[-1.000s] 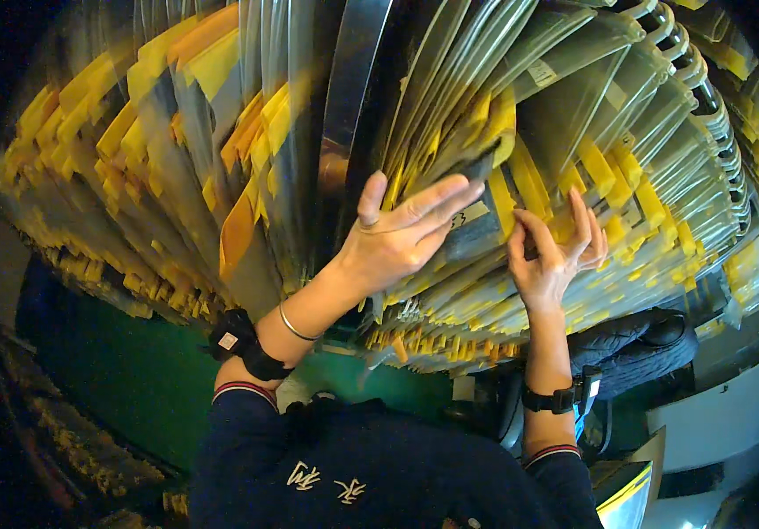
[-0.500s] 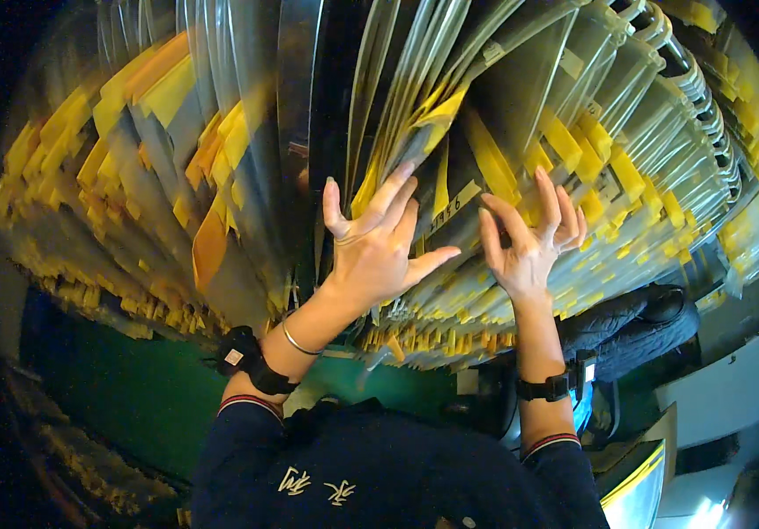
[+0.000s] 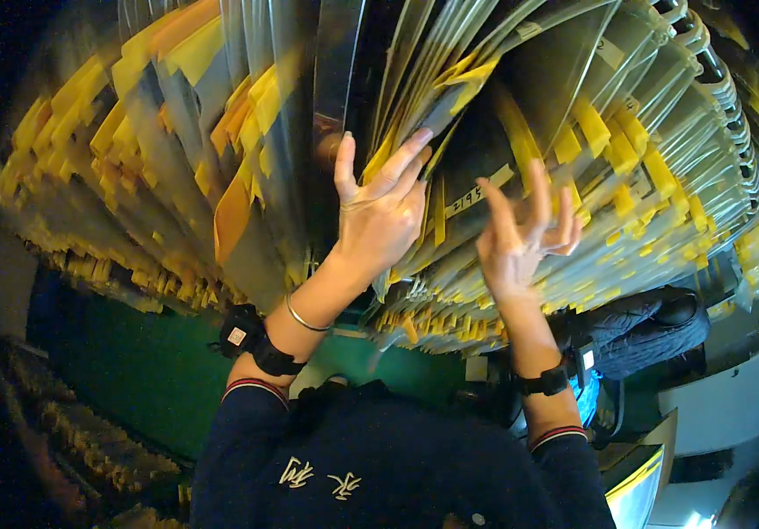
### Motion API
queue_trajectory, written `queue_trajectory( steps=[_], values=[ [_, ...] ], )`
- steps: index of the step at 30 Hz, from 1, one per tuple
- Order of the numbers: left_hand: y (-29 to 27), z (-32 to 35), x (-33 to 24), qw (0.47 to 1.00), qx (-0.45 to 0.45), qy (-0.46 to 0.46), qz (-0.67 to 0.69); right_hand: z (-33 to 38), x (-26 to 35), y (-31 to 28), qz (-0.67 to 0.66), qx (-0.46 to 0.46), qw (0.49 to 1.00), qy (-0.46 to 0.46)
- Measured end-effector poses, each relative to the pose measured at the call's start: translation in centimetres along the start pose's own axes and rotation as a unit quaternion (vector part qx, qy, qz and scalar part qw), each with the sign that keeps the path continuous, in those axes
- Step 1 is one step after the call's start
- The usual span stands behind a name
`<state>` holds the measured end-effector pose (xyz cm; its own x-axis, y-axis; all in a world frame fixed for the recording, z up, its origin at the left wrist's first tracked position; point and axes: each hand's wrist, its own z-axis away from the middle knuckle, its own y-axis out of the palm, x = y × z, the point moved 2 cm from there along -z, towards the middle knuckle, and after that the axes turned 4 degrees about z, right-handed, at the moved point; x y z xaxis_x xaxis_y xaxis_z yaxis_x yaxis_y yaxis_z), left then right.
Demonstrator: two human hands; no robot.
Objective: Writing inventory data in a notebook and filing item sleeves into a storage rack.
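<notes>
Clear plastic sleeves with yellow tabs (image 3: 591, 128) hang in a dense row from metal hooks (image 3: 723, 93) on the right. My left hand (image 3: 381, 207) reaches into a gap in the row, its fingers spread and lying against a bunch of sleeves (image 3: 428, 93) that leans to its upper right. Just right of it, my right hand (image 3: 525, 234) is raised before the sleeves, fingers apart and slightly blurred, holding nothing. A white label strip (image 3: 478, 189) with handwriting shows on a dark sleeve between both hands.
Another thick row of hanging sleeves with yellow and orange tabs (image 3: 146, 167) fills the left. A person's dark-clothed legs and shoe (image 3: 653, 326) show at the right. Below lies green floor (image 3: 141, 379). More packed stacks (image 3: 102, 458) stand at the lower left.
The view has shifted, so the sleeves sit farther right and higher. My left hand stays at the sleeve bunch; my right hand's fingers have spread and turned.
</notes>
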<state>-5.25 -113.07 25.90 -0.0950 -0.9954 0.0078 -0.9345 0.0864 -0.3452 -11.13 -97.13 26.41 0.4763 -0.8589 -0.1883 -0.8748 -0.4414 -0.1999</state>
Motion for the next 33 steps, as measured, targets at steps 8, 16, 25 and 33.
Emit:
queue_trajectory(
  steps=[8, 16, 25, 33],
  values=[
    [0.0, 0.2, 0.2, 0.999, 0.022, 0.003, 0.032, 4.2, 5.0, 0.6, -0.055, 0.225, 0.973, -0.014],
    [0.0, 0.3, 0.0, 0.998, 0.026, -0.016, 0.059, 5.6, 6.6, 0.7, -0.093, 0.280, 0.954, 0.055],
    [-0.5, -0.2, 1.1, 0.996, 0.037, -0.043, 0.065, 8.5, 4.3, 2.3, -0.023, 0.254, 0.966, 0.035],
    [-0.8, 0.0, 1.6, 0.995, 0.023, -0.048, 0.084, 9.5, 3.0, 2.6, 0.013, 0.292, 0.956, -0.003]
  ],
)
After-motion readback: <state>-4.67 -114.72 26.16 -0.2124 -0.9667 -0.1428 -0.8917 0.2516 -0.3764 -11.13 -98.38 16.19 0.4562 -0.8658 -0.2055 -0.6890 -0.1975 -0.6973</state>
